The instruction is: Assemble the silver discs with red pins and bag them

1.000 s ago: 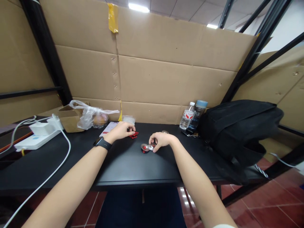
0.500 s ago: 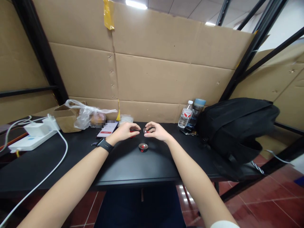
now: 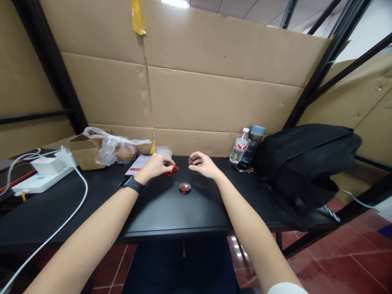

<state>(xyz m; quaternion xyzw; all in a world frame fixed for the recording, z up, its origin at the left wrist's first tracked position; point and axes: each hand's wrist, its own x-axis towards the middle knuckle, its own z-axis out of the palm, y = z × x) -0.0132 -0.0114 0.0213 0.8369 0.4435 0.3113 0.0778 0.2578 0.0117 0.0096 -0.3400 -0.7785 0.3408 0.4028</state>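
My left hand (image 3: 157,165) is closed, with thumb and fingertips pinching a red cord (image 3: 170,171) whose loose part hangs at the table. To its right, my right hand (image 3: 204,164) curls its fingers around the edge of a small round metal disc (image 3: 190,161), seen nearly edge-on. Below and between both hands, a shallow metal dish (image 3: 185,187) lies on the black table (image 3: 183,214). Red shows at the dish's middle, and a small red loop pokes out at its near edge. Whether the cord is joined to the disc, I cannot tell.
Behind my left hand lie a phone (image 3: 136,165) and a clear plastic packet (image 3: 163,151). A plastic bag (image 3: 110,149), a cardboard box (image 3: 87,153) and a white power strip (image 3: 43,181) stand left. Bottles (image 3: 239,147) and a black backpack (image 3: 306,163) stand right.
My hands have drawn slightly apart, and my right hand has shifted a little right with the disc. More of the red cord now shows by my left fingertips. The dish stays put.
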